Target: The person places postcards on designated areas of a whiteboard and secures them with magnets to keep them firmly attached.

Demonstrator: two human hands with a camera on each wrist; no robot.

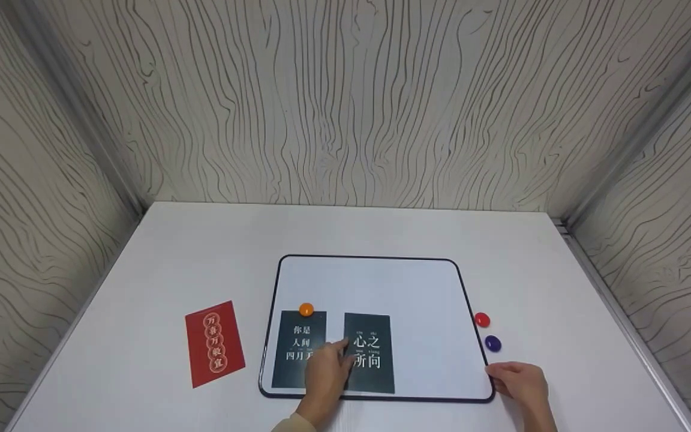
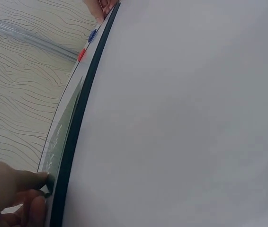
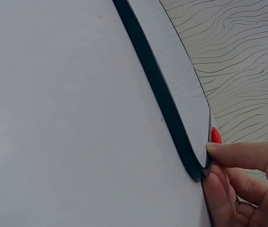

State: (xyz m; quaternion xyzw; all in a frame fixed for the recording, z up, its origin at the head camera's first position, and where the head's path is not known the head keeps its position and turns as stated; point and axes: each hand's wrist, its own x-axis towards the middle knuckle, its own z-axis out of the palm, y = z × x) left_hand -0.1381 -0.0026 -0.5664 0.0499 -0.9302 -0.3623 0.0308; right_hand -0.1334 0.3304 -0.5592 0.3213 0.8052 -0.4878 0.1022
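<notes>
A whiteboard [image 1: 435,318] with a thin dark frame lies on the table. On it are two dark green cards with white Chinese characters, a left card [image 1: 288,375] and a right card [image 1: 375,381]. An orange round magnet [image 1: 306,309] sits at the left card's top edge. My left hand [image 1: 324,369] pinches the right card's left edge between thumb and fingers, covering part of the left card. At the board's near right corner, my right hand [image 1: 522,384] grips the frame [image 3: 160,94], thumb above and fingers below, as the right wrist view shows.
A red card [image 1: 234,345] with gold-ringed characters lies on the table [image 1: 213,240] left of the board. Beside the board's right edge are a red magnet [image 1: 482,320] and a dark blue magnet [image 1: 493,343]. Wood-patterned walls [image 1: 321,108] enclose the table's back and sides.
</notes>
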